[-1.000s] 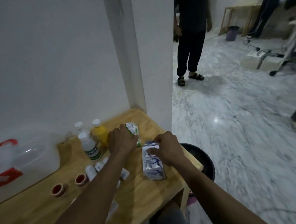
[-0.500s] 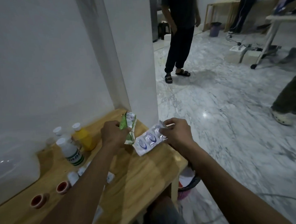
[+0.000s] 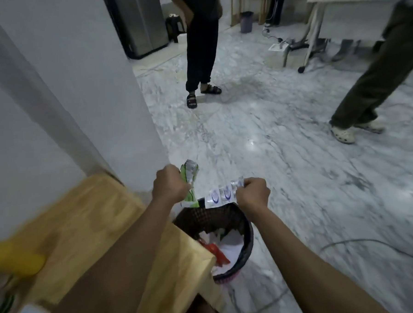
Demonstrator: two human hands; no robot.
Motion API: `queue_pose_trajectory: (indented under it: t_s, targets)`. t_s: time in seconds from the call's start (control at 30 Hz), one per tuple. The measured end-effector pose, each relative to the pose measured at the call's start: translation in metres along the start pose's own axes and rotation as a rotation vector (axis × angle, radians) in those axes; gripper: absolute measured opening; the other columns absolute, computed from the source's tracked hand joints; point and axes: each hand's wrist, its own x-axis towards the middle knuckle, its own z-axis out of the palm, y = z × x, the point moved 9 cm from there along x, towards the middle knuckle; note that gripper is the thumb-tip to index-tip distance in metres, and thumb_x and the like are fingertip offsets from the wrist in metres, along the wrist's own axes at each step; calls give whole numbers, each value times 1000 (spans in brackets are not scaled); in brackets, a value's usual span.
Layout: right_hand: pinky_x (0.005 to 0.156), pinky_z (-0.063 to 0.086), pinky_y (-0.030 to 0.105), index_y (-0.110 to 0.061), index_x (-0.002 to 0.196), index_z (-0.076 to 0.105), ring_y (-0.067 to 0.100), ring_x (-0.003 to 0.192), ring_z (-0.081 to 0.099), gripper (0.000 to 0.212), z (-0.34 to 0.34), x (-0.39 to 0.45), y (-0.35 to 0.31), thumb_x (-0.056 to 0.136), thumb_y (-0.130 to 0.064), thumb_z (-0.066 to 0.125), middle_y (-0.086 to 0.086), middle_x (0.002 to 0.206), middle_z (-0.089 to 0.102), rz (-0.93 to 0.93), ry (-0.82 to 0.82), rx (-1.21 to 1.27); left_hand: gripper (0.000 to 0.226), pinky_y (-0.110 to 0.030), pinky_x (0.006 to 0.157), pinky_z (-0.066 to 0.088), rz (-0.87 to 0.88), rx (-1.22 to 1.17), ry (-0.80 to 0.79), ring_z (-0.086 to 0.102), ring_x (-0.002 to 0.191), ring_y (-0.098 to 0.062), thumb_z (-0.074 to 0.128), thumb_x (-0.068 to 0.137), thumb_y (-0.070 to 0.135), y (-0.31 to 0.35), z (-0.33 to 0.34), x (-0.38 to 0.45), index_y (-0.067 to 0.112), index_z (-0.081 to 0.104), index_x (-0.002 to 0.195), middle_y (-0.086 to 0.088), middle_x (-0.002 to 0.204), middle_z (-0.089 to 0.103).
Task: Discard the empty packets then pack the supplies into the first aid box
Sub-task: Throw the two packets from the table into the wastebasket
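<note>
Right now both hands are out past the corner of the wooden desk (image 3: 89, 224), above the dark bin (image 3: 246, 228) on the marble floor. The left hand (image 3: 170, 185) has its fingers closed around a crumpled green packet (image 3: 190, 178); the right hand (image 3: 253, 193) pinches one end of a white-and-blue foil packet (image 3: 223, 195), which hangs over the bin's far rim. Paper and red scraps lie inside the bin. A blurred yellow bottle (image 3: 17, 258) sits on the desk.

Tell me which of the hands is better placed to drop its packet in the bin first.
Right. The right hand holds the silver packet above the bin's far rim; the left hand holds the green packet nearer the table edge.
</note>
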Motion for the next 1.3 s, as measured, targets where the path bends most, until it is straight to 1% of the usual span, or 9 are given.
queue_pose_trajectory:
  t_s: [0.1,0.2,0.27,0.33,0.4,0.7,0.87,1.0,1.3]
  targets:
    - [53,38,28,6,66,62,24,56,53,17,19,18,37,80,6,52,18,66,64,89,2,-34,27,-34,59,48,-10,132,-99,60,74,-30,74,78,21,-4,43,20,8,50,72,-11,81,58]
    - [52,35,28,-6,61,50,22,56,48,26,38,29,62,86,2,54,7,60,51,134,-8,-64,27,-39,71,56,-31,208,-192,62,83,-34,70,81,24,-13,75,32,10,47,81,-12,92,55]
    - [65,40,28,-4,94,59,29,84,58,7,53,30,70,89,-9,58,12,93,61,147,-71,-124,29,-39,70,58,-47,265,-266,65,87,-36,72,77,22,-16,87,39,9,48,85,-15,98,59]
    - [84,43,32,-2,135,45,34,117,54,52,67,35,81,89,-18,62,16,133,53,151,-132,-183,36,-36,67,54,-54,315,-323,63,90,-34,77,74,21,-17,91,45,10,46,88,-13,98,56]
    - [95,43,37,-4,145,35,34,128,47,63,73,38,83,91,-24,61,17,145,44,147,-146,-191,43,-35,69,49,-47,336,-339,56,89,-30,80,75,25,-15,91,51,11,42,91,-9,95,49]
    - [106,41,42,-7,145,37,32,135,41,63,78,31,67,93,-35,59,14,147,44,131,-167,-139,36,-34,67,47,-17,341,-306,55,81,-28,74,77,33,-18,85,52,13,45,85,-7,93,54]
    - [104,42,39,-9,145,38,31,131,47,59,63,10,39,94,-32,56,13,145,46,87,-184,-117,52,-34,73,43,41,313,-248,59,105,-30,70,80,41,-3,54,31,12,53,120,-8,123,59]
    - [103,42,37,-8,145,39,31,129,48,59,50,-20,-1,92,-28,58,14,139,51,18,-225,-97,56,-35,75,45,78,277,-125,59,107,-31,70,80,43,11,-5,-1,13,54,123,-9,125,57]
    - [73,55,32,-16,129,53,15,81,62,42,43,-144,-127,88,-21,60,2,93,64,-269,-317,123,59,-38,85,48,111,163,219,57,112,-27,69,79,51,4,-172,-113,19,55,126,-4,128,56]
